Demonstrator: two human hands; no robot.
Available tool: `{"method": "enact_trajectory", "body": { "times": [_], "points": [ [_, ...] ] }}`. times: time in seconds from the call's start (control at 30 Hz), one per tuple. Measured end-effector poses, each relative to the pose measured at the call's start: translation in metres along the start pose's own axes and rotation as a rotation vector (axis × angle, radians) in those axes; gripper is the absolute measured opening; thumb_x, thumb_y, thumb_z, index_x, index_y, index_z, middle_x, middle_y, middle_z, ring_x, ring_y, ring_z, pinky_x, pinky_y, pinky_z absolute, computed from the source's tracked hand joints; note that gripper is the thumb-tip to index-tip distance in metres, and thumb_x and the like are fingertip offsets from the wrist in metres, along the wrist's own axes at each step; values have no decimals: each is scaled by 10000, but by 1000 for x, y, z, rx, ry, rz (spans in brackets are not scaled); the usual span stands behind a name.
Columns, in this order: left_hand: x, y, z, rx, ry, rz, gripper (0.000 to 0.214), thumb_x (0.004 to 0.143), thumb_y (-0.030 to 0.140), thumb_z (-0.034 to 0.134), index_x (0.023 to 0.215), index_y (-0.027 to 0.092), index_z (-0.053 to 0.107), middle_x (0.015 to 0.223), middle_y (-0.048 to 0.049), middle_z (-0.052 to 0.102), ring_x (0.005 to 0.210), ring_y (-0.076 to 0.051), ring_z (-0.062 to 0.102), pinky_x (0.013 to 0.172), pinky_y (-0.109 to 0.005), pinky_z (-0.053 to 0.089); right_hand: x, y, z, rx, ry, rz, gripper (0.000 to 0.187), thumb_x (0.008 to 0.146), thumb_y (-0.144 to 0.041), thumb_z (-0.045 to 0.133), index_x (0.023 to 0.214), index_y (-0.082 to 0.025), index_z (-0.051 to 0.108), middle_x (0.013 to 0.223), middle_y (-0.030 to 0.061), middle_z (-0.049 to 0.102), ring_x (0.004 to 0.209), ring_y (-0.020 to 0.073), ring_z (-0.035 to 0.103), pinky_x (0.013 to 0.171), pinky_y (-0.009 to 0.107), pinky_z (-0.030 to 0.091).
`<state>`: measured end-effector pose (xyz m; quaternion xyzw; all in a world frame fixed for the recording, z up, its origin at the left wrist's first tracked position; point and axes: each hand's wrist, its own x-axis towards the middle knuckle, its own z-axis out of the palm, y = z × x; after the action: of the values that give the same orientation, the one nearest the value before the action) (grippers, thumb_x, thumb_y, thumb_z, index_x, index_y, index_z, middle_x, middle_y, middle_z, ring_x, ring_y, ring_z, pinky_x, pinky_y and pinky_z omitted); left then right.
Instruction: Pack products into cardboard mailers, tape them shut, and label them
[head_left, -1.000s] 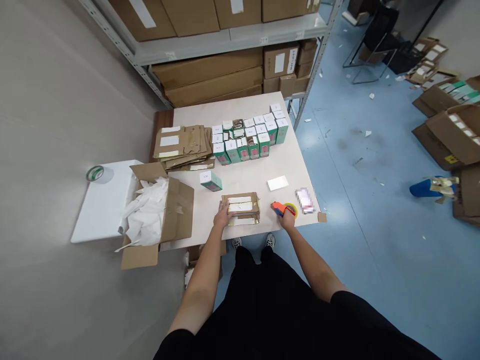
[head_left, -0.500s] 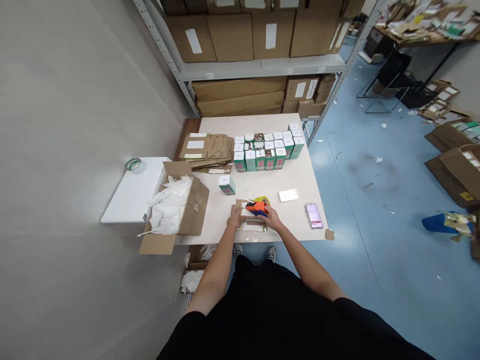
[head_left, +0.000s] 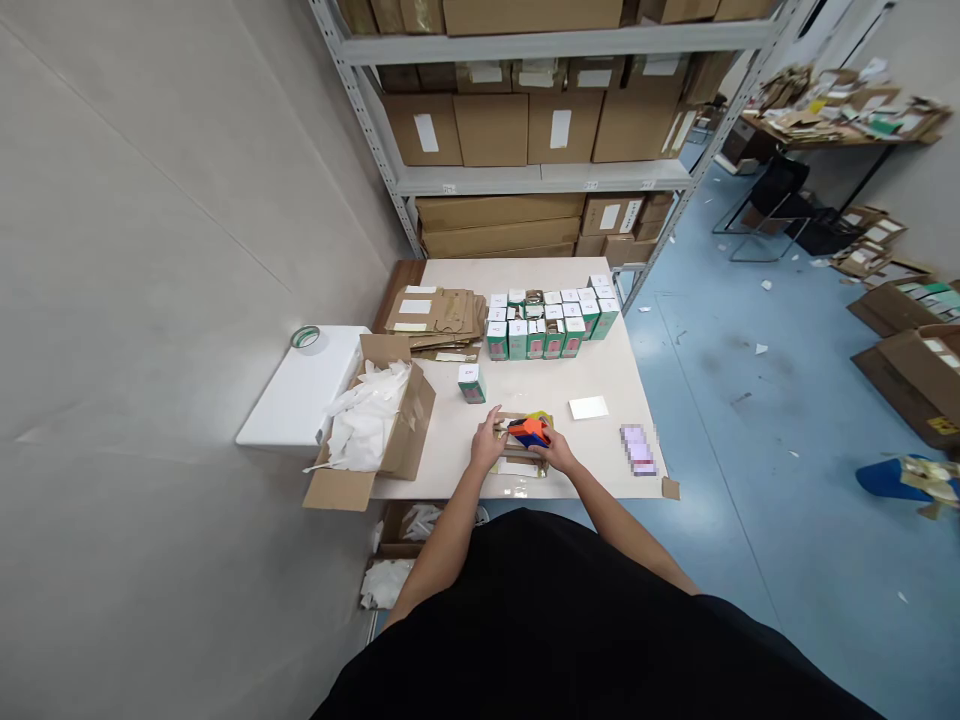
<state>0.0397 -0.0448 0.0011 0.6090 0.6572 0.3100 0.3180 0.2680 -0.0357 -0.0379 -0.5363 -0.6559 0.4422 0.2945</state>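
A small brown cardboard box (head_left: 517,462) with a white label lies near the table's front edge. My left hand (head_left: 487,448) rests on its left end, fingers curled against the box. My right hand (head_left: 556,456) grips an orange and blue tape dispenser (head_left: 529,432) with a yellow roll, pressed onto the top of the box. A single green and white carton (head_left: 472,382) stands just behind the box.
Rows of green cartons (head_left: 551,320) and a pile of flat cardboard (head_left: 435,315) fill the back of the table (head_left: 600,380). An open box of white paper (head_left: 367,425) hangs off the left. A white card (head_left: 589,407) and a phone (head_left: 638,448) lie to the right. Shelving (head_left: 540,178) stands behind.
My right hand picked the tape dispenser up from the table on the right and brought it onto the small box. My left hand stayed on the box. The view tilted upward.
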Motion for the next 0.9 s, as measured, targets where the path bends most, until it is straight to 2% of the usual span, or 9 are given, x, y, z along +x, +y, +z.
{"method": "enact_trajectory", "body": {
  "times": [0.13, 0.2, 0.27, 0.37, 0.5, 0.63, 0.77, 0.83, 0.9],
  "points": [
    [3, -1, -21, 5, 41, 52, 372, 945, 278, 615, 1315, 278, 655, 1151, -38, 766, 1071, -210, 721, 961, -341, 566, 0, -4, 0, 6, -10, -9, 363, 760, -538, 748, 893, -219, 638, 900, 33, 643, 839, 238, 600, 795, 378, 508],
    [3, -1, -33, 39, 19, 83, 266, 977, 331, 576, 1182, 272, 736, 1171, -39, 763, 1117, -213, 704, 1009, -346, 554, 0, -5, 0, -11, -9, -2, 361, 758, -531, 752, 890, -218, 633, 902, 32, 640, 843, 239, 602, 796, 376, 509],
    [4, 2, -45, 92, -14, 63, 277, 992, 367, 557, 1138, 271, 772, 1267, -44, 736, 1232, -228, 652, 1089, -363, 517, -1, -7, 1, -26, -16, 8, 347, 762, -509, 756, 903, -216, 634, 924, 36, 645, 865, 242, 607, 809, 375, 510],
    [7, 9, -62, 149, -58, -3, 317, 994, 397, 555, 1177, 274, 782, 1394, -28, 675, 1362, -254, 560, 1178, -413, 453, -1, -10, 2, -57, -49, 30, 325, 771, -462, 763, 934, -209, 642, 963, 50, 655, 894, 246, 614, 821, 374, 507],
    [14, 15, -77, 158, -94, 5, 321, 1004, 381, 543, 1194, 278, 780, 1361, -25, 696, 1347, -254, 564, 1182, -421, 438, 3, -17, 3, -140, -134, 75, 309, 778, -407, 770, 979, -203, 652, 991, 61, 666, 904, 253, 622, 821, 378, 501],
    [21, 11, -85, 140, -60, -6, 290, 999, 350, 556, 1119, 256, 803, 1211, -58, 755, 1195, -251, 652, 1089, -379, 492, 9, -27, -2, -222, -217, 100, 318, 799, -372, 768, 1049, -200, 673, 1018, 67, 687, 922, 260, 637, 824, 382, 506],
    [27, -8, -85, 30, -8, -125, 268, 959, 330, 595, 1068, 225, 816, 1123, -56, 789, 1063, -235, 705, 1007, -354, 532, 9, -39, -13, -260, -136, 88, 479, 847, -327, 749, 1300, -219, 638, 1264, 108, 684, 1128, 283, 636, 954, 398, 490],
    [30, -22, -82, -42, -29, -211, 251, 928, 315, 624, 1044, 210, 819, 1075, -54, 803, 1021, -226, 723, 989, -345, 541, 8, -45, -18, -300, -107, 90, 511, 865, -332, 739, 1351, -224, 623, 1299, 115, 684, 1147, 284, 641, 967, 392, 485],
    [34, -36, -76, -92, -71, -303, 237, 904, 317, 649, 1018, 199, 820, 1034, -55, 811, 995, -220, 734, 966, -329, 550, 7, -50, -22, -357, -101, 88, 491, 865, -364, 748, 1323, -217, 650, 1254, 115, 710, 1105, 283, 661, 934, 373, 491]
  ]
}}
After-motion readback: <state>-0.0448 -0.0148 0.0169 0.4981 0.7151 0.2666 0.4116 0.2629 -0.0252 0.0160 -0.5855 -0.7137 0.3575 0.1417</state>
